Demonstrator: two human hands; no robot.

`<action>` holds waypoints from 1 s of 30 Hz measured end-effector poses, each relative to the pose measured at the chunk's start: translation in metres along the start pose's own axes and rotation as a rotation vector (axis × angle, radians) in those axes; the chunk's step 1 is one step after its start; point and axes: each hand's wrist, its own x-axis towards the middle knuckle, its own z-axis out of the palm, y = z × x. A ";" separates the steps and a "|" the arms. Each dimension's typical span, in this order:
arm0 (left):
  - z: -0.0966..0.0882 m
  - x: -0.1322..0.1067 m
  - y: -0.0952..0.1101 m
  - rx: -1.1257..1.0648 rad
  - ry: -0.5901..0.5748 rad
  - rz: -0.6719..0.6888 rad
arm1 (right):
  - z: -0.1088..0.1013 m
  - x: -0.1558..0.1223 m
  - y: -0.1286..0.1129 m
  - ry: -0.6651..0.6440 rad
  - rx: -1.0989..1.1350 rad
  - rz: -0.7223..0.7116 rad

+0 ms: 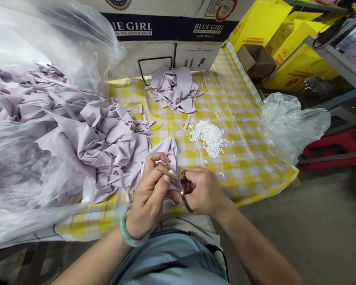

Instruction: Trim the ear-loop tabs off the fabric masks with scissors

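Observation:
My right hand (201,189) grips a pair of scissors (183,190) by the handle loops, and the blades are spread apart, pointing left. Between the blades shows a small white piece (171,171), pinched at the fingertips of my left hand (154,184). A mauve fabric piece (169,149) lies under and behind my left fingers; whether they also grip its edge is partly hidden. A large heap of the same mauve fabric (101,134) spreads to the left. Beyond my hands is a pile of tiny white pieces (209,137).
A smaller mauve fabric pile (175,88) sits against a large beer carton (166,47) at the back. Clear plastic sheeting (14,206) covers the left side. A crumpled plastic bag (293,124) hangs at the right edge of the checked tablecloth (243,158), near a metal rack (338,95).

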 end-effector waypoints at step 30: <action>-0.029 0.067 -0.020 0.450 -0.179 0.158 | 0.021 0.063 0.011 0.211 0.128 -0.047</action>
